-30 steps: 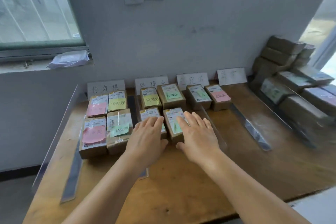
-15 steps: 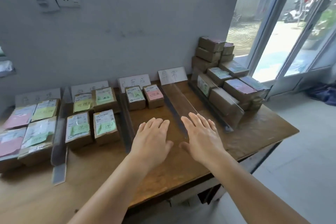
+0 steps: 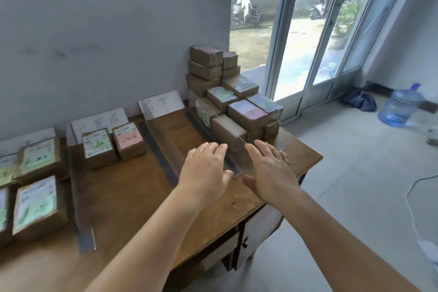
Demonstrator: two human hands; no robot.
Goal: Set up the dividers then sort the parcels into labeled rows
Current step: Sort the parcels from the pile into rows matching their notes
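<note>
Brown parcel pile (image 3: 237, 111) far right, unsorted. L hand (image 3: 203, 173) & R hand (image 3: 270, 170) flat, holding nothing. Next: grab one parcel.

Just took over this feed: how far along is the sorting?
Done: dividers stand between rows, and the row by the pink-note parcel holds two. In hand: nothing; both hands, left and right, reach open toward the unsorted stack. Left: that stack, and the empty row by the far card.

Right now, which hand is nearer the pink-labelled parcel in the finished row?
Left. The left hand hovers just right of the pink-labelled parcel; the right hand is farther right, by the unsorted stack.
</note>
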